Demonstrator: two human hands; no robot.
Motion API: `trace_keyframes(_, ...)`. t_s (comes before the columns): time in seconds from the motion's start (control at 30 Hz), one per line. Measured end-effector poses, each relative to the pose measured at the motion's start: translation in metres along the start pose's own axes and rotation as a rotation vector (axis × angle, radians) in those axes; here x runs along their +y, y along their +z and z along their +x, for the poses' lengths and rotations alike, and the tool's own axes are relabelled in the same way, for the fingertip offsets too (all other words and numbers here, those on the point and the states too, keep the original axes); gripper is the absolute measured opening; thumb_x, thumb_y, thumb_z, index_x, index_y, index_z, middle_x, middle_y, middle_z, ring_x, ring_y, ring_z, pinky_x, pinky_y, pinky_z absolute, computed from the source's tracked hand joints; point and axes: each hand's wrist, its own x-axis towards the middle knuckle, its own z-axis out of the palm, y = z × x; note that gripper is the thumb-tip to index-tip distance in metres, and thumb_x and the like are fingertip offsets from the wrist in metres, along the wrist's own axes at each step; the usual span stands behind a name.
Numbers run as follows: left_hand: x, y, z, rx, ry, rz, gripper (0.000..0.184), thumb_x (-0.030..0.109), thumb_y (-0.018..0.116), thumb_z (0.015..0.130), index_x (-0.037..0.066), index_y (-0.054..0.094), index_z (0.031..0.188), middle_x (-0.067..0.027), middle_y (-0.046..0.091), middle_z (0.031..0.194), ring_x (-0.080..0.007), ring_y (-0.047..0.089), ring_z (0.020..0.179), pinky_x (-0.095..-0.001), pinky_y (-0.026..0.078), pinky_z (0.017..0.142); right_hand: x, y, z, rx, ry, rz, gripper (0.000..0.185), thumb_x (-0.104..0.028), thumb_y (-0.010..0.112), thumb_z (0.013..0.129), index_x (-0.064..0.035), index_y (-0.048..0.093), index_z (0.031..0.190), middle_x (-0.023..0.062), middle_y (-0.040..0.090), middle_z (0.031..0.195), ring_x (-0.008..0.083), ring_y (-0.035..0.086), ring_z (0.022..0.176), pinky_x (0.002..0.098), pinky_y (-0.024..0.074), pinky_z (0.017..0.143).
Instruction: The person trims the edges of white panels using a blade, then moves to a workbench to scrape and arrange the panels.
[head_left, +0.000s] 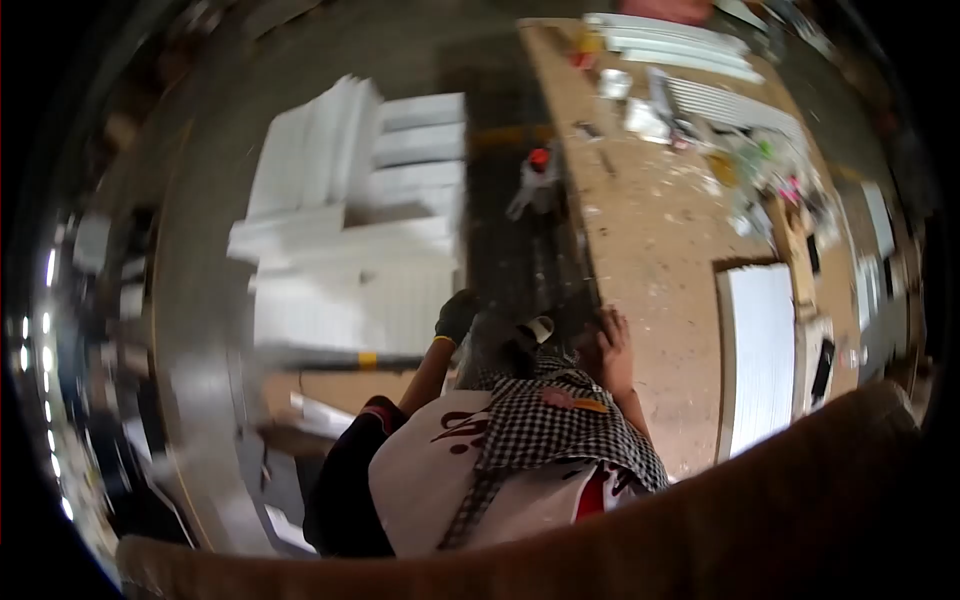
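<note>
My left hand (458,317), in a dark glove with a yellow cuff, is beside the right edge of a stack of white panels (350,300). Its fingers are dark and blurred, so their pose and any contact with the stack are unclear. My right hand (614,348) is bare and lies at the near left edge of a brown worktable (650,260). Its fingers are stretched out and apart, with nothing seen in them. Between the stack and the table runs a dark gap of floor.
A bottle-like object with a red top (539,160) stands in the gap. On the table are a stack of white slats (765,350), white strips (680,45), a white roll (615,84) and a pile of plastic bags (755,165). A dark bar with a yellow band (368,359) edges the white stack.
</note>
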Motion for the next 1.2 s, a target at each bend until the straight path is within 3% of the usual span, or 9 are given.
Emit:
trace_keyframes(0.03, -0.069, 0.016, -0.025, -0.008, 0.043, 0.302, 0.023, 0.02, 0.062, 0.091, 0.007, 0.067, 0.109, -0.012, 0.069, 0.109, -0.0278, 0.066, 0.099, -0.0372, 0.053, 0.091, 0.003, 0.008, -0.001, -0.019, -0.025, -0.046, 0.037, -0.014, 0.066, 0.082, -0.0029, 0.064, 0.117, 0.0218, 0.043, 0.147, 0.0413, 0.033, 0.141, 0.055, 0.0265, 0.116)
trace_keyframes(0.1, -0.081, -0.003, -0.093, -0.178, -0.112, 0.432, 0.019, 0.019, 0.059, 0.088, 0.007, 0.067, 0.101, -0.0159, 0.069, 0.106, -0.0325, 0.065, 0.099, -0.0421, 0.053, 0.086, 0.022, 0.027, -0.011, -0.038, -0.04, -0.16, 0.033, -0.015, 0.063, 0.085, -0.0033, 0.064, 0.116, 0.0225, 0.042, 0.148, 0.0417, 0.031, 0.142, 0.0548, 0.0252, 0.116)
trace_keyframes(0.13, -0.076, -0.01, -0.121, -0.49, -0.084, 0.719, 0.018, 0.015, 0.058, 0.084, 0.008, 0.067, 0.098, -0.0196, 0.068, 0.102, -0.0377, 0.064, 0.096, -0.0446, 0.052, 0.083, 0.035, 0.038, -0.017, -0.005, -0.122, -0.261, 0.028, -0.014, 0.058, 0.088, -0.004, 0.065, 0.113, 0.0183, 0.044, 0.148, 0.0392, 0.031, 0.143, 0.0534, 0.0241, 0.117)
trace_keyframes(0.2, -0.078, -0.013, -0.214, -0.304, -0.334, 0.511, 0.017, 0.016, 0.059, 0.086, 0.009, 0.067, 0.099, -0.0193, 0.069, 0.099, -0.0358, 0.066, 0.092, -0.0447, 0.052, 0.08, 0.051, 0.056, -0.025, 0.01, -0.106, -0.255, 0.025, -0.011, 0.058, 0.087, -0.0039, 0.066, 0.109, 0.0144, 0.047, 0.146, 0.0372, 0.032, 0.143, 0.0525, 0.0247, 0.118)
trace_keyframes(0.33, -0.079, -0.015, -0.377, -0.308, -0.684, 0.354, 0.017, 0.018, 0.058, 0.086, 0.008, 0.067, 0.096, -0.018, 0.068, 0.096, -0.0332, 0.066, 0.088, -0.0432, 0.052, 0.077, 0.044, 0.056, -0.036, 0.031, -0.084, -0.221, 0.018, -0.008, 0.057, 0.087, -0.0044, 0.069, 0.1, 0.008, 0.053, 0.141, 0.0339, 0.033, 0.143, 0.0512, 0.0258, 0.118)
trace_keyframes(0.53, -0.071, -0.002, -0.496, -0.201, -0.944, 0.178, 0.018, 0.02, 0.056, 0.087, 0.007, 0.067, 0.093, -0.0161, 0.068, 0.09, -0.0292, 0.065, 0.082, -0.041, 0.052, 0.073, 0.037, 0.052, -0.035, 0.028, -0.106, -0.262, 0.015, -0.004, 0.059, 0.084, -0.0055, 0.071, 0.094, 0.0083, 0.055, 0.138, 0.0335, 0.034, 0.143, 0.0491, 0.0267, 0.119)
trace_keyframes(0.83, -0.081, 0.022, -0.5, 0.237, -0.992, -0.107, 0.024, 0.024, 0.054, 0.089, 0.004, 0.067, 0.087, -0.0133, 0.067, 0.082, -0.0233, 0.065, 0.073, -0.0376, 0.053, 0.067, 0.038, 0.05, -0.031, 0.059, -0.159, -0.231, 0.015, 0.001, 0.063, 0.079, -0.0045, 0.07, 0.091, 0.0089, 0.059, 0.132, 0.035, 0.036, 0.141, 0.0495, 0.0291, 0.117)
trace_keyframes(1.0, -0.085, 0.005, -0.496, 0.855, -1.193, -0.873, 0.027, 0.03, 0.054, 0.092, 0.005, 0.064, 0.089, -0.0047, 0.061, 0.076, -0.0185, 0.057, 0.063, -0.0344, 0.049, 0.057, 0.039, 0.053, -0.033, 0.07, -0.156, -0.198, 0.014, 0.0, 0.062, 0.082, -0.0041, 0.07, 0.092, 0.0082, 0.059, 0.132, 0.0365, 0.037, 0.14, 0.0515, 0.0292, 0.116)
trace_keyframes(1.2, -0.086, -0.05, -0.434, 0.725, -1.384, -0.851, 0.026, 0.031, 0.055, 0.092, 0.005, 0.061, 0.091, -0.0036, 0.058, 0.073, -0.0183, 0.055, 0.06, -0.0336, 0.048, 0.056, 0.031, 0.049, -0.03, 0.042, -0.102, -0.189, 0.037, -0.007, 0.066, 0.084, -0.0069, 0.062, 0.121, 0.0141, 0.05, 0.143, 0.0391, 0.036, 0.14, 0.053, 0.0297, 0.115)
